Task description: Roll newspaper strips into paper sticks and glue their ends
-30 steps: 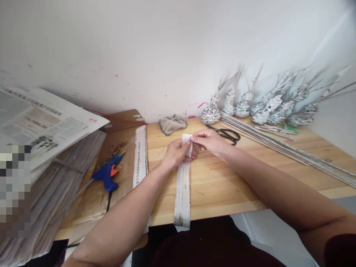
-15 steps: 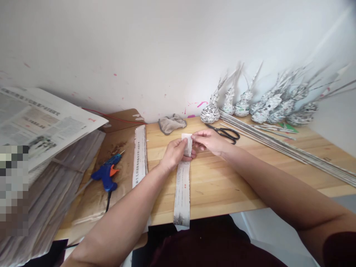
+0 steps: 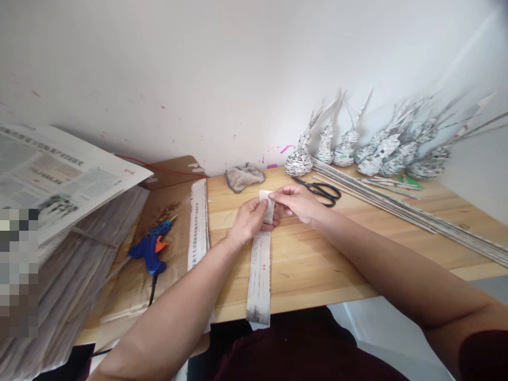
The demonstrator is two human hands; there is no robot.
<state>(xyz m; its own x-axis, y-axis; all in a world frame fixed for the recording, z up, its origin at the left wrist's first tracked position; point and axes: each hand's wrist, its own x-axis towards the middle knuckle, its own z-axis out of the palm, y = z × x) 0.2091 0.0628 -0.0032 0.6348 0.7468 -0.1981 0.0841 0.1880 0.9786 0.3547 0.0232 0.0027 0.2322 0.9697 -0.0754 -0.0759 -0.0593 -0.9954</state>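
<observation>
A long newspaper strip [image 3: 260,278] lies lengthwise toward me, its near end reaching over the table's front edge. My left hand [image 3: 251,218] grips the strip near its far end, thumb on top and fingers beneath. With thumb and fingertips, my right hand [image 3: 291,202] pinches the right side of that far end, which is raised off the wood. Just beyond my right hand lie black-handled scissors [image 3: 319,190]. To the left of my left forearm, a stack of similar newspaper strips [image 3: 198,222] rests on the table.
A blue glue gun [image 3: 151,248] lies on brown cardboard [image 3: 174,196] at left, beside a tall newspaper pile [image 3: 79,264]. A grey cloth [image 3: 244,177] sits by the wall. Several woven paper gourd shapes [image 3: 299,161] and long paper rods [image 3: 397,203] occupy the right side.
Both hands stay nearly in place on the strip. My fingers shift slightly at its far end, where the right fingertips have moved a little onto the paper. The view drifts slightly.
</observation>
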